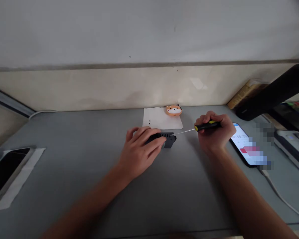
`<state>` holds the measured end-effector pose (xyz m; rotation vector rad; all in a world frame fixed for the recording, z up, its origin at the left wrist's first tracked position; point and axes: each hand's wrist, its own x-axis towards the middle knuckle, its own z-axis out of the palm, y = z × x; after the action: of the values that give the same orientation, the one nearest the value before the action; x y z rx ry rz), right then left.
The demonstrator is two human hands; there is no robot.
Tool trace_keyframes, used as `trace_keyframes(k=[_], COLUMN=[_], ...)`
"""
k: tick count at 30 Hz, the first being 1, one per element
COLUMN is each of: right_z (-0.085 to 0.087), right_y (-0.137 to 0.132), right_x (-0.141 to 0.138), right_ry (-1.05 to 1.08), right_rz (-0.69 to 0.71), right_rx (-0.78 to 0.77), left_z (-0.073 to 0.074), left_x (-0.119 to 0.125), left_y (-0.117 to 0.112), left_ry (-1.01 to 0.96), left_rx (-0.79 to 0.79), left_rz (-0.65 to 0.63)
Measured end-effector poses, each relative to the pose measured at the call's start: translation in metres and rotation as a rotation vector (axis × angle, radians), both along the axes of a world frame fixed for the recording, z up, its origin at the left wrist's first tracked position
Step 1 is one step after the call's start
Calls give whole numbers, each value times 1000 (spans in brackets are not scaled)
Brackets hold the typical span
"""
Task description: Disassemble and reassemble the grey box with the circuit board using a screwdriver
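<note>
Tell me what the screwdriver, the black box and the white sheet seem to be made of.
Screwdriver: shaft likely bright metal, since it's thin and catches light; black-and-yellow handle probably plastic or rubber, too blurred to settle.
Black box: probably matte plastic, judging by its dull surface and row of slots; painted metal is possible.
White sheet: apparently matte paper, thin and flat.

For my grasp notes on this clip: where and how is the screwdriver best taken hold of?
Probably by its handle, from the right, as the right hand does. The handle is the thick end and lies rightmost; the thin metal shaft points left towards the black box under the left hand, and would likely give a poorer grip.
</note>
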<state>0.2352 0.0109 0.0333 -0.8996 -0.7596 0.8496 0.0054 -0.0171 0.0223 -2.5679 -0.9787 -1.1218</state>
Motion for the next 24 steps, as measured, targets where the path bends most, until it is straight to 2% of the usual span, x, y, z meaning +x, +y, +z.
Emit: trace_keyframes(k=[6, 13, 19, 21, 24], right_z=[2, 0, 1, 1, -2], right_y=[0, 0, 0, 2, 5], right_x=[-1, -1, 2, 2, -2], right_ry=[142, 50, 54, 67, 120], right_rz=[-8, -12, 3, -28, -133], right_rx=[-14, 11, 12, -8, -123], left_z=[-2, -2, -4, -5, -7], left_x=[2, 7, 11, 10, 7], left_y=[1, -1, -5, -4, -1], left_ry=[-57, -83, 10, 22, 49], left_rx=[5, -20, -18, 3, 53], left_rz=[-7, -9, -22, -26, -46])
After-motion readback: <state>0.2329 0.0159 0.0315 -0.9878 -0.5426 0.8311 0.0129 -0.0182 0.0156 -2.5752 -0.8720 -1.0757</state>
